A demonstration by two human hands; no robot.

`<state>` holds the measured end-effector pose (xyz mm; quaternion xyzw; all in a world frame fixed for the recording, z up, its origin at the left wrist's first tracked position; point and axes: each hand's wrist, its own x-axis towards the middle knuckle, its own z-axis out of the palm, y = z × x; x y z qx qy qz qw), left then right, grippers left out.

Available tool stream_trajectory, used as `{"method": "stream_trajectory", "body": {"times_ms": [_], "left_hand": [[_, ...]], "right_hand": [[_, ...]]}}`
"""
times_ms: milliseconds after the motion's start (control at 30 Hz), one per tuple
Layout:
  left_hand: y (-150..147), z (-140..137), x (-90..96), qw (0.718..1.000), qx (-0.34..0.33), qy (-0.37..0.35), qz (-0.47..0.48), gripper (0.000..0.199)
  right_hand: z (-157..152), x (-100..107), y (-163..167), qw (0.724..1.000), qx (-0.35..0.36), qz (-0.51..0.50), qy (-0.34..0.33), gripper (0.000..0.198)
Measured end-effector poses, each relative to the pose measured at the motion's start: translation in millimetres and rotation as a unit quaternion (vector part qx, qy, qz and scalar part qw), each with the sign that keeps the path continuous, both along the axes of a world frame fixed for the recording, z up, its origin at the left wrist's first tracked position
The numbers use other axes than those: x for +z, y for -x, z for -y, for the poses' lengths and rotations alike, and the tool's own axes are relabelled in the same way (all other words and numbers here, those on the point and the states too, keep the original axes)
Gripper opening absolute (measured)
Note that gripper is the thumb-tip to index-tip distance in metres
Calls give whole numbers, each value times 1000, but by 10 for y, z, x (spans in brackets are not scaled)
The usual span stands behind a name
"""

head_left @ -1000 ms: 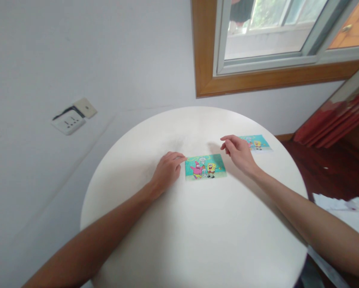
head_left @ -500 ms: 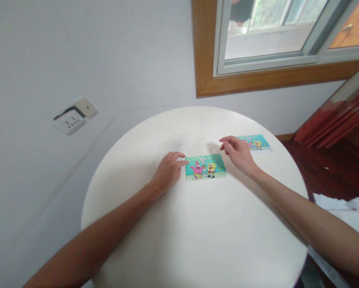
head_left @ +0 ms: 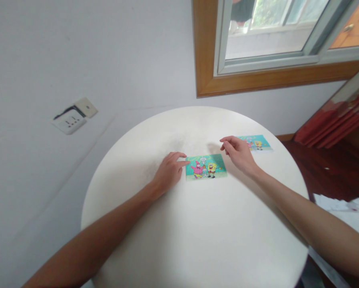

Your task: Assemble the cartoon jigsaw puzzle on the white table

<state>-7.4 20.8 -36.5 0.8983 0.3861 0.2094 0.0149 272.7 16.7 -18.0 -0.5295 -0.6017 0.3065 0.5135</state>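
Note:
A small jigsaw puzzle lies flat on the white round table. It shows a pink starfish, a pale figure and a yellow sponge on turquoise, with faint seams across it. My left hand rests at its left side with fingers apart, the index fingertip touching its upper left edge. My right hand hovers just above the table beyond the puzzle's upper right corner, fingers loosely bent, with nothing visible in them. Behind that hand a matching picture card lies near the table's right edge, its left part hidden.
A white wall with a socket borders the table's left and far sides. The wooden window frame is above the far edge. To the right are a red curtain and white paper or sheeting below table height.

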Motion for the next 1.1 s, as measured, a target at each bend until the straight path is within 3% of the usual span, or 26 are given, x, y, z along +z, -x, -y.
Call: {"method": "stream_trajectory", "body": {"times_ms": [400, 900, 1100], "left_hand": [[-13, 20, 1, 999, -33, 17, -7, 52], [-25, 25, -39, 999, 10, 16, 42, 52], [-7, 37, 9, 1000, 6, 5, -1, 50]], "right_hand": [[-25, -40, -9, 1000, 0, -1, -8, 25], [-21, -47, -13, 1000, 4, 0, -4, 24], [-27, -54, -16, 1000, 6, 1, -9, 24]]}}
